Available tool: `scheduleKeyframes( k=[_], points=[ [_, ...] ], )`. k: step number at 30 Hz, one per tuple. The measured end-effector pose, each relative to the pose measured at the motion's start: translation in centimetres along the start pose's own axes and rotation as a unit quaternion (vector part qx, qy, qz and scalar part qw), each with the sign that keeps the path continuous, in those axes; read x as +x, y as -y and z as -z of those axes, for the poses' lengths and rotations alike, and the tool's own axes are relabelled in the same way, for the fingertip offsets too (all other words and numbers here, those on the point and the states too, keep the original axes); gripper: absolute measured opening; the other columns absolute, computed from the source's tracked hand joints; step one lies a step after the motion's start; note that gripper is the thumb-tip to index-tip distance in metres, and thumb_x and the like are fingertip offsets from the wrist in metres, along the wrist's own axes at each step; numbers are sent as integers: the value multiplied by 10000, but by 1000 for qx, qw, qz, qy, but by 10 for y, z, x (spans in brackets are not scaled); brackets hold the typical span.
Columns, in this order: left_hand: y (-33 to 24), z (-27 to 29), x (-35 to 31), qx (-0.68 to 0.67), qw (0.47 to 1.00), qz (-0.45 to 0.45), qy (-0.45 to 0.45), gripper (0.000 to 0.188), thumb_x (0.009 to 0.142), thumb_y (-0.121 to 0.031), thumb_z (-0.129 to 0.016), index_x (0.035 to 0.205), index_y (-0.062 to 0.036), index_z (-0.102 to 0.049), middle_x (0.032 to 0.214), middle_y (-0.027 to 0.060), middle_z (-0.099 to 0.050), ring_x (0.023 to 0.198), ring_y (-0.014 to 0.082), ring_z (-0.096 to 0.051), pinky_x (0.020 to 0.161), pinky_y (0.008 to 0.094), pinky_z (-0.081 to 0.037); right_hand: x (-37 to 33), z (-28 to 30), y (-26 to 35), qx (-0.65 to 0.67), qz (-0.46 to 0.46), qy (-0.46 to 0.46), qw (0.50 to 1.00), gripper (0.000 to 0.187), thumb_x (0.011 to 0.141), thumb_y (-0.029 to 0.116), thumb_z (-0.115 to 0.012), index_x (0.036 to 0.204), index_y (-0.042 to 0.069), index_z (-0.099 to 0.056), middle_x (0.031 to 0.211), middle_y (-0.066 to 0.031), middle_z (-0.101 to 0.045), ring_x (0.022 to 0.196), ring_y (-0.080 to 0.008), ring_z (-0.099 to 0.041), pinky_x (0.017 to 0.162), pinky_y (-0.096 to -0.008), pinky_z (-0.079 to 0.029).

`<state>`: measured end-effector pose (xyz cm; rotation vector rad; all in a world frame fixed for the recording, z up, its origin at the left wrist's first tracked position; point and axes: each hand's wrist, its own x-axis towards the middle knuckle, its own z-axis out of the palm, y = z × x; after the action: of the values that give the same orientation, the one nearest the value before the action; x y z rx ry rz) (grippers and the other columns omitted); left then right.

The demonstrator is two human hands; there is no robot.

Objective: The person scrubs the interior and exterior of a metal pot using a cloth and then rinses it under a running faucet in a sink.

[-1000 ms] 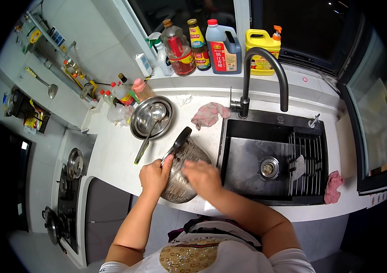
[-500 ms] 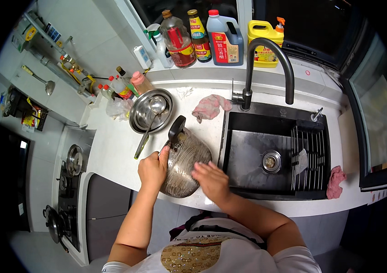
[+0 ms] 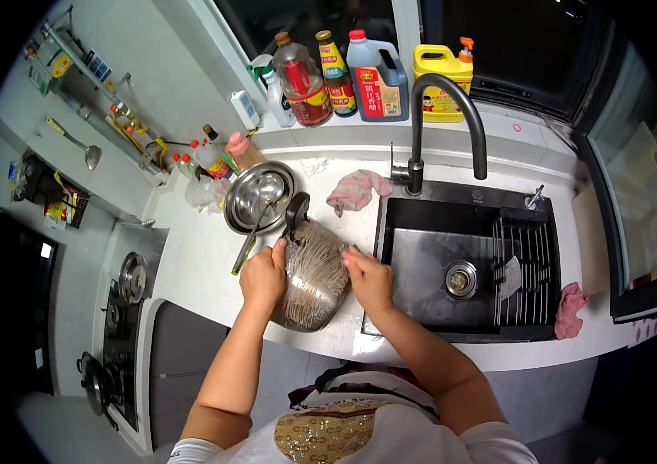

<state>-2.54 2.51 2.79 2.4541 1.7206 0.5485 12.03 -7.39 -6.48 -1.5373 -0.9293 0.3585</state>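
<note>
A metal pot [image 3: 314, 267] with a streaked, shiny surface is tipped over on the white counter. Its black handle [image 3: 296, 213] sticks up at the far side. My left hand [image 3: 263, 274] is closed on the pot's left edge, thumb uppermost. At the pot's right edge, my right hand [image 3: 371, 280] has its fingers curled together; what lies between them, if anything, is hidden. Just beyond my left hand, a ladle [image 3: 269, 188] rests in a steel bowl [image 3: 291, 166], its green-tipped handle over the near rim.
A black sink [image 3: 429, 247] with a curved tap [image 3: 452, 81] and a wire rack [image 3: 525, 271] is to the right. A pink-and-white cloth [image 3: 358, 192] lies behind the pot. Several bottles [image 3: 305, 89] line the sill. A stove [image 3: 121, 348] stands at the left.
My right hand was spread flat over the pot's surface; now its fingers are curled at the right edge. The pot has turned slightly, with my left hand still on it.
</note>
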Motion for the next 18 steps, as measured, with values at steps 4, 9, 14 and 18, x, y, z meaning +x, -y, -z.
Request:
scheduleKeyframes(
  k=[4,9,14,18],
  points=[
    [3,0,-1,-7,1000,11,20,555,947,-455,-434,686,4,-607,664,252,-604,653,450,-589,602,524,-448,-36,-5,22,-47,230,34,971,176,810,63,-600,911,138,-723,1052,-120,-673,956,-237,-665,920,-441,-476],
    [-2,1,3,-17,1000,4,3,545,949,-445,-431,686,-4,-612,672,253,-609,663,451,-594,611,526,-453,7,0,7,24,-63,19,998,144,807,92,-614,908,92,-716,1031,-138,-674,952,-237,-664,923,-421,-478],
    [-3,-1,4,-8,999,-5,36,511,952,-430,-426,740,-7,-619,705,257,-620,690,455,-599,635,532,-460,-19,-8,34,-57,161,25,985,136,811,90,-606,897,82,-711,998,-137,-680,908,-272,-671,920,-462,-471],
    [0,-3,10,-25,999,-17,45,483,956,-408,-418,783,-3,-615,745,265,-624,721,458,-600,656,537,-458,1,-7,24,-76,108,7,991,131,805,105,-610,885,89,-712,1009,-127,-681,935,-259,-666,917,-456,-475]
  ],
)
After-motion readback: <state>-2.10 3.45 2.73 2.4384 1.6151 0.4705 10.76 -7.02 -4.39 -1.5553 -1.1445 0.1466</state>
